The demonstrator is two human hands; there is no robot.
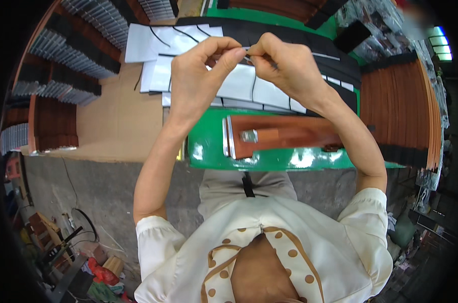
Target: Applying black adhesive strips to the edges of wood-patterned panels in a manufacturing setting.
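Both hands are raised over the far part of the work surface, fingertips almost meeting. My left hand (201,76) is closed in a pinch of thumb and forefinger. My right hand (289,65) is also closed in a pinch, its other fingers curled in. Something thin and dark shows between the fingertips, too small to name. Beneath the hands lie white sheets (236,83) with black strips across them, on top of black sheets (335,63). Nearer to me, brown flat pieces (284,134) with pale ends and a metallic patch lie stacked under my right forearm.
A green glossy tabletop (209,144) adjoins brown board (120,118) on the left. Stacks of brown and black pieces (62,48) with silvery edges line the far left. Another brown stack (395,106) stands at right. Plastic-wrapped goods (363,20) lie at the far right.
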